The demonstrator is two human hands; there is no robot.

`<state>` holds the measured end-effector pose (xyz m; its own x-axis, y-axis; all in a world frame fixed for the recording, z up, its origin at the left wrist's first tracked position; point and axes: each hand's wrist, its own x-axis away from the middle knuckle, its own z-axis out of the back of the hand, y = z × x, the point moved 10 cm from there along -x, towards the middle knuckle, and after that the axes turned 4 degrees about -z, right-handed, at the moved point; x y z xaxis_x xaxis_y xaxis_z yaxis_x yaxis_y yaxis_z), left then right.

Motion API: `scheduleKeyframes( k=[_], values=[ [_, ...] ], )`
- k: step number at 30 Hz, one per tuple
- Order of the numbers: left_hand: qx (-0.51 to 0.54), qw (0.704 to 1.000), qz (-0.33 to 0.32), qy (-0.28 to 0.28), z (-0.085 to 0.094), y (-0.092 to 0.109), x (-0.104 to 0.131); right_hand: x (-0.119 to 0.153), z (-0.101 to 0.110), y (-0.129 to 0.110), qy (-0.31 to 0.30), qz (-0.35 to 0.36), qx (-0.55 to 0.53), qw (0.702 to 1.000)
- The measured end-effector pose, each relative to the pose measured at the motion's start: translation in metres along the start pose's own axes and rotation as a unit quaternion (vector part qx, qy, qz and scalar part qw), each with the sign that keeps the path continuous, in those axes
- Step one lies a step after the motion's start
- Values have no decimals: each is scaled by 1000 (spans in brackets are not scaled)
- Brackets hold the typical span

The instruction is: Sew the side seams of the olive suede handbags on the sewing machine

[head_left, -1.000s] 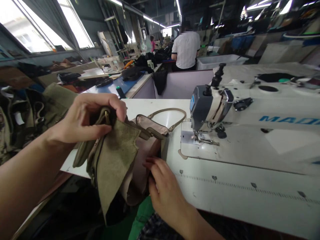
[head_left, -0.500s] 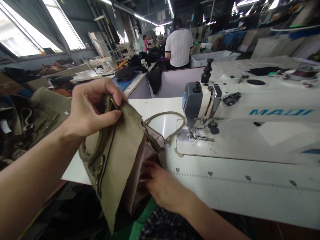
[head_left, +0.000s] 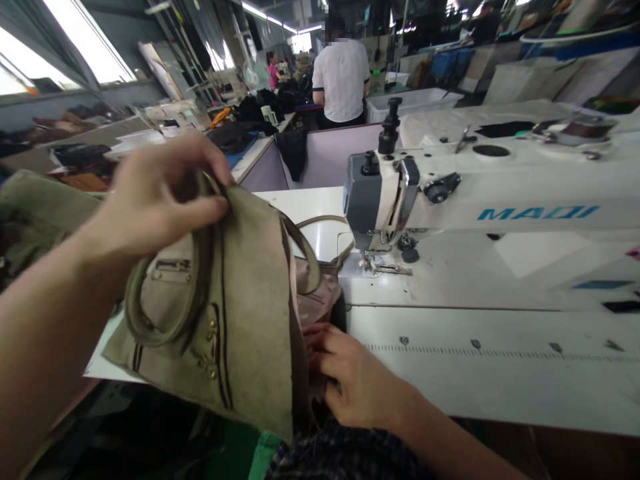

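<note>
An olive-green handbag (head_left: 257, 313) with zips, gold-coloured hardware and loop handles hangs over the table's front edge. My left hand (head_left: 160, 200), slightly blurred, pinches its top edge between thumb and fingers. A rounded handle (head_left: 135, 313) dangles below that hand. Pinkish lining (head_left: 317, 307) shows at the open right side of the bag. There my right hand (head_left: 363, 383) has its fingers curled at the lining, and the fingertips are partly hidden. The sewing machine's needle and presser foot (head_left: 373, 263) stand just right of the bag's far handle.
A white sewing machine (head_left: 500, 180) fills the right side of the white table (head_left: 450, 387), which has a printed ruler strip. More olive fabric (head_left: 40, 207) lies at the left. Beyond a low partition (head_left: 335, 153), a person in a white shirt (head_left: 343, 80) faces away.
The bag has turned so its zipped outer face is more in view. My left hand moved a little left, the right hand slightly right along the opening. The view shifted right.
</note>
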<state>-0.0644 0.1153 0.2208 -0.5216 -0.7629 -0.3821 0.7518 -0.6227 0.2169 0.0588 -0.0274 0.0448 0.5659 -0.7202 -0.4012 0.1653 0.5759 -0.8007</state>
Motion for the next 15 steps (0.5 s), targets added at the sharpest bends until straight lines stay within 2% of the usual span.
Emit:
scheduleKeyframes(
  k=[2,4,6,7,9,10,13,14,15],
  values=[
    [-36,993,-32,-112,-56,4,12,3,4,-1,23,7,19,1000],
    [-93,973,-59,-204,-116,4,30,5,2,-1,24,0,51,998],
    [-125,960,-86,-235,-161,5,43,7,-2,4,18,-31,97,995],
    [-108,957,-108,-245,-178,10,47,8,-2,8,20,-55,126,990],
    [-1,949,-159,-273,-196,26,52,10,-3,16,32,-96,183,978],
    [77,934,-180,-299,-199,36,53,10,-3,18,37,-105,204,973],
    [285,857,-187,-387,-191,64,54,10,-7,18,45,-104,220,969],
    [319,837,-179,-406,-188,72,53,9,-8,18,46,-104,215,970],
    [325,831,-175,-416,-187,79,52,8,-9,18,44,-105,210,971]
  ],
)
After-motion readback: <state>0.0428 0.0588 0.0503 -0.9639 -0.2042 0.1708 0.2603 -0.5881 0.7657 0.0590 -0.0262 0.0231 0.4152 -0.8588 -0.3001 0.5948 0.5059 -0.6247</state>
